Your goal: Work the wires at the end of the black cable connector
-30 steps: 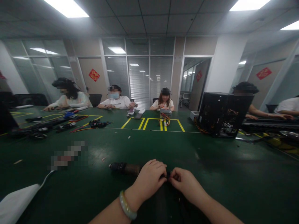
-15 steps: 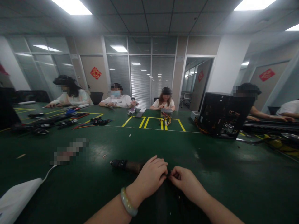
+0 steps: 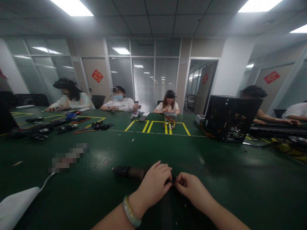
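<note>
A dark, round-bodied tool, by its shape an electric screwdriver [image 3: 135, 172], lies on the green tabletop with its narrow silver tip pointing left. Its front collar is black and ringed; the body behind is brownish. My left hand [image 3: 157, 180], a pale bangle [image 3: 131, 212] on its wrist, is wrapped over the rear of the screwdriver and hides much of it. Close beside it, my right hand [image 3: 190, 188] is closed in a pinch at the tool's right end. Thumb and forefinger meet on a small dark part that is too dim to make out.
A black computer case [image 3: 233, 118] stands at the right. Bundled cables and dark parts [image 3: 100, 125] lie at the back left. A white box-like object [image 3: 18, 204] with a cord is at near left, by a blurred-out item [image 3: 68, 158]. Several people sit around the table.
The view has shifted slightly. My hands keep nearly the same place and grip, with the right fingers moved very slightly at the tool's end.
</note>
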